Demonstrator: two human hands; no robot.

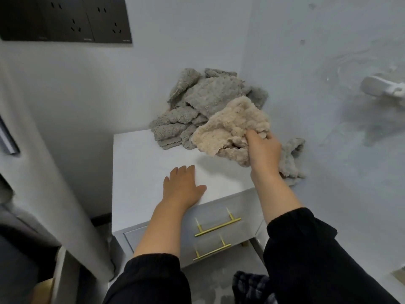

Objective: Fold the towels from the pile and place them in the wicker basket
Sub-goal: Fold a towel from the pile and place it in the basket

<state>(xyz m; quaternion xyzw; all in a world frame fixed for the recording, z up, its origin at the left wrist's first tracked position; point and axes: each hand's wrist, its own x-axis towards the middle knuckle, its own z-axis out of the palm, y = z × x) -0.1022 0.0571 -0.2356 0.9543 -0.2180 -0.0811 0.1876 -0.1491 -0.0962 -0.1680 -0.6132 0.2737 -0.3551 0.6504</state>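
Note:
A pile of grey fluffy towels lies at the back of a white cabinet top, against the wall. My right hand grips a crumpled beige towel at the pile's right front side. More grey towel hangs off the cabinet's right edge behind that hand. My left hand rests flat on the bare cabinet top near its front edge, fingers straight. No wicker basket is in view.
The cabinet has two drawers with brass bar handles. Black wall sockets sit at the upper left. A white fixture is mounted on the right wall. A grey upright panel stands left of the cabinet.

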